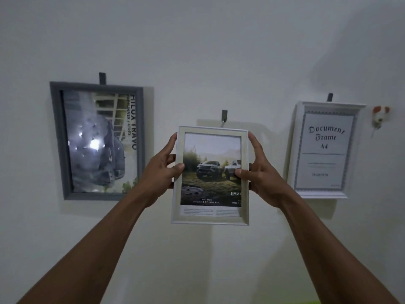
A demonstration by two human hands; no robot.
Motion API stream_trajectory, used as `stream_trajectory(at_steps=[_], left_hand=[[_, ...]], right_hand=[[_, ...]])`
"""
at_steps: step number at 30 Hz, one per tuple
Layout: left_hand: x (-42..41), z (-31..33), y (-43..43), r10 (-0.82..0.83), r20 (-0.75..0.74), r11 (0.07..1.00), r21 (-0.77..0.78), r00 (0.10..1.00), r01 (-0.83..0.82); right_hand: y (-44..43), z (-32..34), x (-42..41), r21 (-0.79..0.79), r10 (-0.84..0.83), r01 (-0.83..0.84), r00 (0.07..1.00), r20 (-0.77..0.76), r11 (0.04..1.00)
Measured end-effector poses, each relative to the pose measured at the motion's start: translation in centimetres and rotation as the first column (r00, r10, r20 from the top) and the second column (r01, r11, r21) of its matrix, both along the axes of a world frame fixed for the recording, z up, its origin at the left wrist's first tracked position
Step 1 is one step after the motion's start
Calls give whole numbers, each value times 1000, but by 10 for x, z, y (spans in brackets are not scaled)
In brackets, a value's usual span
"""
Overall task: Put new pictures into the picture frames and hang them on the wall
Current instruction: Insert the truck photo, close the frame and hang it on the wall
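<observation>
Both hands, left hand (163, 172) and right hand (260, 172), grip the white frame (210, 219) just under the hook (224, 116) at twelve o'clock; raise it level, then settle its hanger gently.

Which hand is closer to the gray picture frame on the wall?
The left. The left hand holds the left edge of the small white frame, just right of the gray frame. The right hand holds the opposite edge, farther off, beside the document frame.
</observation>
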State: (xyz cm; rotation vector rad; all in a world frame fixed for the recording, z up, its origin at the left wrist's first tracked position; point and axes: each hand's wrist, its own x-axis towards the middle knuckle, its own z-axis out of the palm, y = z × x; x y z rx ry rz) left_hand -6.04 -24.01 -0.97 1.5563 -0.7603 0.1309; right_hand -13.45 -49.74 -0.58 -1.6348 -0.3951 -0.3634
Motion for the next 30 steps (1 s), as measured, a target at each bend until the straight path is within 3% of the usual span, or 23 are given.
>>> stream_trajectory(at_steps=[11,30], left_hand=[[26,35,-54,164,174,986,-35,971,-160],[60,12,-82,309,350,948,-40,884,-316]], right_hand=[[-48,33,43,-121,-69,89,985,160,989],[-66,16,78,-240,-179,249,943,279,938]])
